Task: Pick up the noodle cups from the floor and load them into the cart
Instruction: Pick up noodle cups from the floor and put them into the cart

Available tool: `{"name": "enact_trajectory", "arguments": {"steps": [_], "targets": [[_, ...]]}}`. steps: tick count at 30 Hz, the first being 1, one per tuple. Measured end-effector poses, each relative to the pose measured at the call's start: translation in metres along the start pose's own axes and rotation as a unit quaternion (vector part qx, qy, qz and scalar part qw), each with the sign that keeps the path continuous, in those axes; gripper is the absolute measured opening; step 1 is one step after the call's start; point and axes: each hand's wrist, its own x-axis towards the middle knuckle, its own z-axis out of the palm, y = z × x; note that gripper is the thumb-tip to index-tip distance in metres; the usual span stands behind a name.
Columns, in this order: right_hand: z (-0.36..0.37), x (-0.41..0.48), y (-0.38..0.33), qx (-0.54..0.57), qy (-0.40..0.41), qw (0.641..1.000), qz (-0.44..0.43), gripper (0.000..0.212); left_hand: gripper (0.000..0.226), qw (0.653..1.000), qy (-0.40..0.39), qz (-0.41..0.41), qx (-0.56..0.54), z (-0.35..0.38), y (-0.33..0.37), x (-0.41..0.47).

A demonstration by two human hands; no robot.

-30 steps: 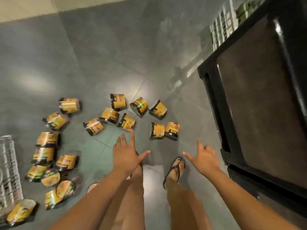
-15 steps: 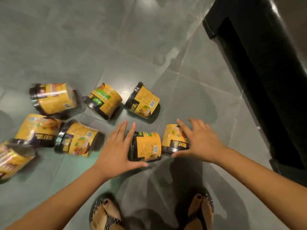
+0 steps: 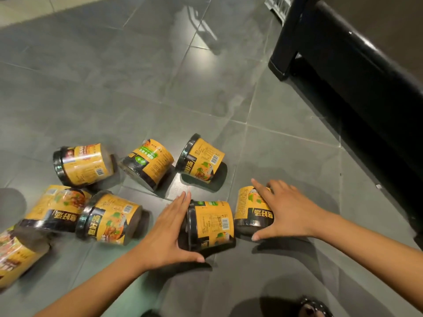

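Observation:
Several yellow-and-black noodle cups lie on their sides on the grey tiled floor [image 3: 206, 76]. My left hand [image 3: 168, 232] holds the nearest noodle cup [image 3: 214, 225] at its black lid end, fingers along the lid and thumb under the rim. Just to the right, my right hand [image 3: 286, 211] covers a second noodle cup [image 3: 248, 209], index finger across its top and thumb at its lower edge. Both cups still rest on the floor and touch each other. No cart is clearly in view.
More cups lie at the back [image 3: 201, 159], [image 3: 148, 163], [image 3: 83, 164] and at the left [image 3: 109, 218], [image 3: 55, 207], [image 3: 16, 255]. A black furniture base [image 3: 357, 72] runs along the right. A white wire rack [image 3: 278, 6] shows at top right. My sandalled foot [image 3: 313, 310] is bottom right.
I have bent down closer to the floor. Both hands went from hovering in the air to closing around the two nearest cups.

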Motion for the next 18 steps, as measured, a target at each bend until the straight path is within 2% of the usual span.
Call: {"name": "enact_trajectory", "arguments": {"steps": [5,8,11,15,18], "targets": [[0.016,0.003,0.007,0.082,0.024,0.996,0.018,0.120,0.132,0.998,0.020,-0.015,-0.054,0.004,0.005,0.007],[0.016,0.006,0.017,0.106,0.026,0.994,0.031,0.118,0.128,0.998,0.054,-0.019,-0.014,-0.009,0.015,0.012],[0.012,0.013,0.029,0.206,0.037,0.976,0.066,0.114,0.120,0.993,0.103,-0.006,0.064,-0.026,0.034,0.018],[0.010,0.023,0.044,0.312,0.083,0.945,0.063,0.084,0.112,0.981,0.119,-0.014,0.153,-0.027,0.042,0.027],[0.009,0.032,0.055,0.322,0.147,0.932,0.074,0.054,0.107,0.970,0.109,-0.028,0.217,-0.020,0.039,0.035]]}}
